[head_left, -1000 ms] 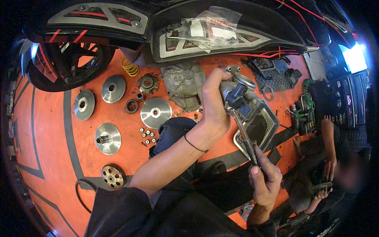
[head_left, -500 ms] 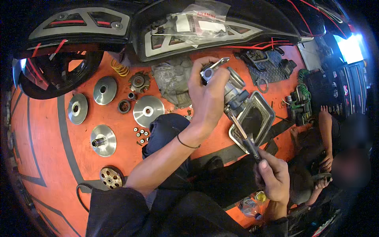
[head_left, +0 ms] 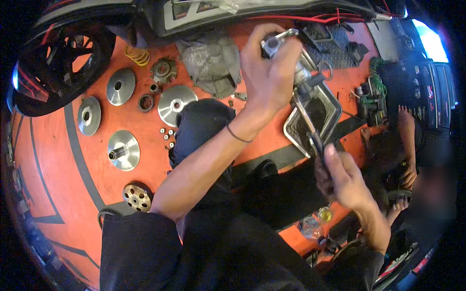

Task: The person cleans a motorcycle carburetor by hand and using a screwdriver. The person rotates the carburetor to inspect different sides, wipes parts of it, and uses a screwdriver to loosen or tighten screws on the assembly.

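Observation:
My left hand is closed round a silver throttle body with dark fittings and holds it up over the floor. In my right hand is a screwdriver, gripped by its dark handle. Its shank slants up to the throttle body's lower side. The tip meets the dark fittings there, though the exact contact is too small to make out. Below and behind the screwdriver lies an angular frame with a pale rim and dark inside.
Several metal discs lie on the orange floor at the left, near a wheel. A metal cover and yellow spring lie farther off. At the right another person's hand shows beside a toolbox.
The view has shifted, so the floor parts sit higher in the picture. My hands have moved slightly to the right with the throttle body and screwdriver, both grips kept.

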`<state>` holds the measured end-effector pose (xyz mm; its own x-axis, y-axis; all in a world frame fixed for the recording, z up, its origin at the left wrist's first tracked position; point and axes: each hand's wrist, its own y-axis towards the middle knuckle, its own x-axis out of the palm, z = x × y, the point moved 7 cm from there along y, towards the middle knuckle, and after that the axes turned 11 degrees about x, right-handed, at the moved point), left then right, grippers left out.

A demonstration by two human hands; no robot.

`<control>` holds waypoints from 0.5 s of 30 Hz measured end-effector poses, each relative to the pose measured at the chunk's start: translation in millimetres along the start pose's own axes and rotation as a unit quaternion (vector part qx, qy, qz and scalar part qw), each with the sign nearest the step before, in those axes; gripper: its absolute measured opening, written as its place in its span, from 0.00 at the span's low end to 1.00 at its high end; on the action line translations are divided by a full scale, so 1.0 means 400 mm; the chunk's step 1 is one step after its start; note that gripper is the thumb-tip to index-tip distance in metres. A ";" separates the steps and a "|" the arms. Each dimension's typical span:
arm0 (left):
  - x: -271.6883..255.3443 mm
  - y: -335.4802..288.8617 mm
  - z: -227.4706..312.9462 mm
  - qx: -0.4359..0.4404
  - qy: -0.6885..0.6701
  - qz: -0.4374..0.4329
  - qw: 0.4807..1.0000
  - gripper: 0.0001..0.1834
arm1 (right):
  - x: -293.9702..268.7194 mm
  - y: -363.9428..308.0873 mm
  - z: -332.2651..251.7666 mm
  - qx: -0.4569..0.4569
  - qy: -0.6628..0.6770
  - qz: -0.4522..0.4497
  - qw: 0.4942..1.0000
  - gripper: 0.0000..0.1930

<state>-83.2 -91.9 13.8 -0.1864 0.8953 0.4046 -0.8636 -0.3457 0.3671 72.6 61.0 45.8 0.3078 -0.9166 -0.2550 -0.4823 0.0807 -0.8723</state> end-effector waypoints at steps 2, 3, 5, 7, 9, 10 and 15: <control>0.006 -0.012 -0.032 -0.002 0.058 -0.013 0.998 0.13 | -0.018 0.022 -0.007 -0.085 -0.074 0.073 0.991 0.30; 0.012 -0.016 -0.045 -0.004 0.092 -0.023 0.996 0.13 | -0.033 0.032 -0.001 -0.126 -0.118 0.106 0.979 0.31; -0.001 -0.028 -0.069 -0.023 0.135 -0.016 0.990 0.15 | -0.038 0.040 -0.008 -0.124 -0.154 0.148 0.969 0.32; 0.015 -0.048 -0.066 -0.104 0.104 -0.017 0.989 0.18 | -0.059 0.056 -0.001 -0.162 -0.206 0.193 0.946 0.31; 0.028 -0.053 -0.085 -0.074 0.096 -0.008 0.993 0.19 | -0.081 0.068 0.001 -0.186 -0.260 0.237 0.917 0.31; 0.055 -0.077 -0.112 -0.122 0.000 -0.042 0.992 0.20 | -0.100 0.071 0.001 -0.221 -0.326 0.282 0.875 0.29; 0.047 -0.105 -0.215 -0.208 0.013 -0.009 0.978 0.20 | -0.092 0.037 -0.048 -0.207 -0.344 0.258 0.879 0.24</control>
<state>-90.7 -36.3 -65.9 -0.1760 0.9091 0.3775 -0.9818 -0.1898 -0.0007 38.4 88.5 50.2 0.3144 -0.3341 -0.8885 -0.9166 0.1367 -0.3757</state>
